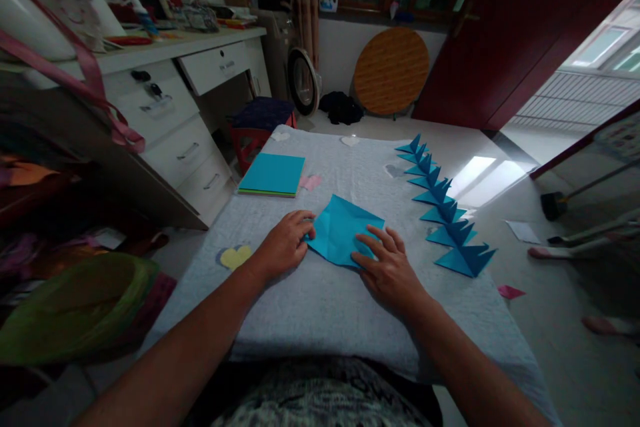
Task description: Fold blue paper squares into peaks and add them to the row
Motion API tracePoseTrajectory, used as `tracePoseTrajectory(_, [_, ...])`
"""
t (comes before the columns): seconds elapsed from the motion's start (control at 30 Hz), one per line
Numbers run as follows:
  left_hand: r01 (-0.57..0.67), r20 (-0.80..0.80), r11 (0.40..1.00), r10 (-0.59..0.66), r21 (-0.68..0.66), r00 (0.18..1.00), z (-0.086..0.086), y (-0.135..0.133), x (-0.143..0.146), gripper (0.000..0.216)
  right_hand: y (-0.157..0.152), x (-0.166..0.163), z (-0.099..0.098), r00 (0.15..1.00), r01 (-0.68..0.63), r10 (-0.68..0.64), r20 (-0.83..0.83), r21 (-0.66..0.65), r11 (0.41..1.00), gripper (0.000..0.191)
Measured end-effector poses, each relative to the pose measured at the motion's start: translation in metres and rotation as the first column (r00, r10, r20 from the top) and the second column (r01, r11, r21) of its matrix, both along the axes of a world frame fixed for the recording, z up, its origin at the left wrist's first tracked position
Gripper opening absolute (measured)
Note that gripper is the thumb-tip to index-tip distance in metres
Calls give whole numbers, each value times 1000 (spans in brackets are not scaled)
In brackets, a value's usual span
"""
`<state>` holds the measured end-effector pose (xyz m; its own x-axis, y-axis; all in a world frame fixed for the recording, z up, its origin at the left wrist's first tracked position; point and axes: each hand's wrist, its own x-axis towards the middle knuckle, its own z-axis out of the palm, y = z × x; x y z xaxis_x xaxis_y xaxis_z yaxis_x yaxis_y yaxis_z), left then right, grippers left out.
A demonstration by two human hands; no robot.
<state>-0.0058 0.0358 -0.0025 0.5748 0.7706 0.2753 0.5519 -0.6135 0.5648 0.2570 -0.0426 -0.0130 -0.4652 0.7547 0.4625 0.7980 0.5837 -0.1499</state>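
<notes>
A blue sheet of origami paper [341,230] with crease lines lies on the cloth-covered table in front of me. At its left corner, my left hand [286,243] has its fingers closed together, pinching the edge. My right hand [387,260] rests on the paper's right side with its fingers spread apart. To the right stands a row of several folded blue paper cranes [463,257], running away from me. A square stack of origami paper [273,173], blue on top, sits at the far left of the table.
The pale tablecloth [320,320] carries heart patches. Left of the table are a white desk [170,127] with drawers and a green-lined bin [85,300]. A stool [260,120] stands beyond the far left corner. A pink folded paper piece [511,291] is near the right edge.
</notes>
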Motion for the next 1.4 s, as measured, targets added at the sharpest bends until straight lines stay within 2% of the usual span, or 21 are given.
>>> tracePoseTrajectory(0.1, [36, -129, 978, -10, 205, 992, -5, -4, -3, 23, 2, -2, -3, 999, -40, 41, 12, -83, 996, 23])
tracePoseTrajectory(0.23, [67, -192, 949, -7, 307, 981, -4, -11, -4, 12, 2, -2, -1, 996, -79, 76, -35, -92, 993, 21])
tracePoseTrajectory(0.37, [32, -141, 968, 4, 249, 990, -5, -12, -5, 9, 2, -3, 1, 984, -136, 122, -130, -110, 985, 24])
tracePoseTrajectory(0.5, [30, -150, 995, -16, 94, 988, -4, -11, -7, 11, 2, -4, 3, 961, -183, 138, -238, -177, 967, 24])
tracePoseTrajectory(0.63, [9, -123, 998, -16, -54, 992, -1, -10, -10, 13, 4, -4, 6, 961, -122, 50, -271, -255, 959, 23])
tracePoseTrajectory(0.8, [-31, -88, 989, 18, -147, 996, 3, -10, -11, 9, 10, -6, 4, 960, -6, -79, -267, -306, 952, 24])
tracePoseTrajectory(0.97, [-53, -76, 989, 42, -139, 996, 4, -14, -5, 6, 21, -9, 0, 943, 150, -245, -225, -371, 916, 29])
tracePoseTrajectory(1.17, [-61, -88, 994, 54, -88, 995, -3, -14, -2, 1, 27, -11, 5, 922, 203, -334, -195, -491, 847, 28])
tracePoseTrajectory(1.4, [-100, -102, 991, 90, -90, 991, -4, -13, -4, 6, 23, -17, 3, 898, 254, -377, -226, -434, 865, 16])
